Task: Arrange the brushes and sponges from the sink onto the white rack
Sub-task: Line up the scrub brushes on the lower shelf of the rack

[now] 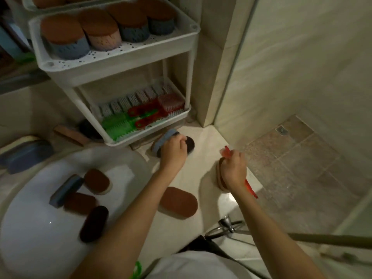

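The rack (118, 59) is white, its shelf floors speckled with small holes. The upper-shelf sponges (98, 27) have rust-brown tops over blue or pink mottled bodies. On the lower shelf, grey brushes (132, 100) stand behind green brushes (115, 126) and red brushes (171, 103). The sink (30, 228) is white, holding a blue-grey sponge (65, 191), brown sponges (80, 202) and a dark brown sponge (93, 223). The left hand (174, 152) grips a blue-backed sponge (170, 134) with a dark brown face; the right hand (234, 168) grips a red-handled brush (250, 186). The counter (209, 137) is cream, the floor tiles (291, 154) mottled brown.

Pretty dim and yellowish here, whole shot's soft, my right hand (233, 168) is motion-smeared, edges bend, faint glare on the sink (30, 238).
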`<control>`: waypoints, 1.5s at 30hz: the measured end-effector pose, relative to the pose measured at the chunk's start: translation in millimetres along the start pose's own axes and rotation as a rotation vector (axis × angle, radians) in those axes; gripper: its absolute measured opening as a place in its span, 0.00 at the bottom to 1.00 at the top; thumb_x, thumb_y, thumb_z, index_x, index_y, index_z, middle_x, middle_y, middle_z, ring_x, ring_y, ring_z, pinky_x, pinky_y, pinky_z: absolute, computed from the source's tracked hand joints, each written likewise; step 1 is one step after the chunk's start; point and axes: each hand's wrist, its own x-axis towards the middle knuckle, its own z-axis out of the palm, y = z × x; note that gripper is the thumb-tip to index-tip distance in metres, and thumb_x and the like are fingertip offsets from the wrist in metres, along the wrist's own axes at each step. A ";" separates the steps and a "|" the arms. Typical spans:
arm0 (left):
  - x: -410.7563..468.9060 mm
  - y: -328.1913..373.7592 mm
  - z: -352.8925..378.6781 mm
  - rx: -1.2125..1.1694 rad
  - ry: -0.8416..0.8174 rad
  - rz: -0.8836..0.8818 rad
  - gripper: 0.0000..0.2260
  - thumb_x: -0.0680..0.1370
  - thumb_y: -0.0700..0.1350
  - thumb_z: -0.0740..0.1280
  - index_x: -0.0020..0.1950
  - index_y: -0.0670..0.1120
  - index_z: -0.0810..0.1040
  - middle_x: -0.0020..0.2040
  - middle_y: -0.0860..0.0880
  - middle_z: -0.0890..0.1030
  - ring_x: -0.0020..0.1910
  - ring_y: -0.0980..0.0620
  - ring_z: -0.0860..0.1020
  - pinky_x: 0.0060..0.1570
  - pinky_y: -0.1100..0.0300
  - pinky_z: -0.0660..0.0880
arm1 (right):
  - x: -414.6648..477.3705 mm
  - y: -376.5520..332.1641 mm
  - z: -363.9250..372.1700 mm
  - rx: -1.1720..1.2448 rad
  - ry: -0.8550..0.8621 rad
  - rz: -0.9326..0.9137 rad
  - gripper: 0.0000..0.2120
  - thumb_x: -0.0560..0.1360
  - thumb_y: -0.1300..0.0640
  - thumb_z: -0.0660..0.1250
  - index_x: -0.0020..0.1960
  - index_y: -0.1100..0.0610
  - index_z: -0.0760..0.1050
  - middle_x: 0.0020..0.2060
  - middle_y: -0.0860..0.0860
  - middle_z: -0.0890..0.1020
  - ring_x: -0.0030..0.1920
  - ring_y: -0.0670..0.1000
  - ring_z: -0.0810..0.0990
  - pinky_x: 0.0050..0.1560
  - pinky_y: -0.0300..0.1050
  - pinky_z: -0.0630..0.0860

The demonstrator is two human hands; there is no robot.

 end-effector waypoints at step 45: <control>-249.6 -151.6 -153.9 -0.642 0.183 -0.803 0.05 0.74 0.45 0.70 0.45 0.45 0.77 0.36 0.46 0.80 0.24 0.58 0.78 0.28 0.66 0.77 | -209.7 -132.8 107.8 -0.009 -0.835 -1.542 0.10 0.65 0.69 0.60 0.44 0.65 0.78 0.49 0.61 0.79 0.48 0.61 0.78 0.46 0.46 0.73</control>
